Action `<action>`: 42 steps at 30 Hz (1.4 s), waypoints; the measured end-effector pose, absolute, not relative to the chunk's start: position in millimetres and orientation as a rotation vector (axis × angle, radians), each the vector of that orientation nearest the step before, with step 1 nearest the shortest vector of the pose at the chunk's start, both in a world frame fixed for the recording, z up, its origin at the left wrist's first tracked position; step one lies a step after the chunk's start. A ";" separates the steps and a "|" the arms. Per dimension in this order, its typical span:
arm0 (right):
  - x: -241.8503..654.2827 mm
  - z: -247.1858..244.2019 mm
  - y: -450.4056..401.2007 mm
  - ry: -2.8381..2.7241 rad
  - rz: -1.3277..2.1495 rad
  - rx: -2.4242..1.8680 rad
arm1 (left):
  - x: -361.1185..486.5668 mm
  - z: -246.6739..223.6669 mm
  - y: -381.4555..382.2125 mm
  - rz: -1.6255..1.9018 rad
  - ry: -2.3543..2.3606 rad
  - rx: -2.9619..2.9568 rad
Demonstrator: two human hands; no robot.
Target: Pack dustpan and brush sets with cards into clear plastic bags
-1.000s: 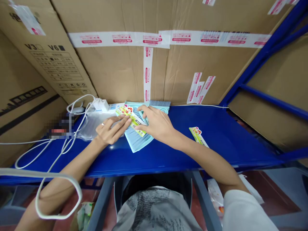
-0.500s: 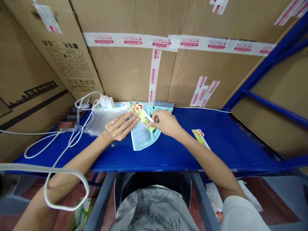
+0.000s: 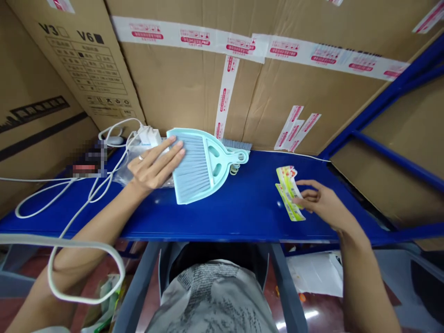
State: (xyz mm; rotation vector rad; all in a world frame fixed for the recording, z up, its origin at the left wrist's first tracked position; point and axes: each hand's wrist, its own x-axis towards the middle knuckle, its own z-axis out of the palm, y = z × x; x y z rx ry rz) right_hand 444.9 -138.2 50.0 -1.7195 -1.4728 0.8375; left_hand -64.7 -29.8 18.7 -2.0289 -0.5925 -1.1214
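Observation:
A light teal dustpan point(image 3: 215, 181) with a grey-bristled brush point(image 3: 193, 169) in it lies on the blue table, its handle pointing right. My left hand point(image 3: 154, 166) has its fingers stretched over the dustpan's left edge. At the right, my right hand point(image 3: 317, 201) pinches a yellow-green card point(image 3: 290, 182) between thumb and fingers. Partly beneath that card is a second similar card point(image 3: 293, 213) on the table. Another brush point(image 3: 237, 144) sits behind the dustpan's handle, against the cardboard.
White cables point(image 3: 93, 185) loop across the left side to a white plug point(image 3: 150, 136). Clear plastic bags point(image 3: 125, 171) lie by my left hand. Cardboard point(image 3: 180, 83) stands along the back, and a blue metal frame point(image 3: 374, 115) rises at the right.
My right hand has moved right with the card, away from the dustpan to the other card. The dustpan is now uncovered and sits turned, its handle showing.

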 end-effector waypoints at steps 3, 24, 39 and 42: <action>466.4 16.8 -143.0 -1.454 0.782 -1.872 | -75.6 10.5 -17.1 -1.280 -0.691 -2.099; 408.0 41.4 -80.9 -2.087 0.255 -2.730 | -69.2 21.1 -23.3 -1.200 -0.618 -2.018; 392.4 26.6 -84.1 -1.930 0.081 -2.693 | -72.7 11.6 -17.7 -1.221 -0.686 -2.045; 380.8 26.1 -84.1 -1.951 0.053 -2.658 | -73.4 9.3 -16.8 -1.293 -0.717 -2.086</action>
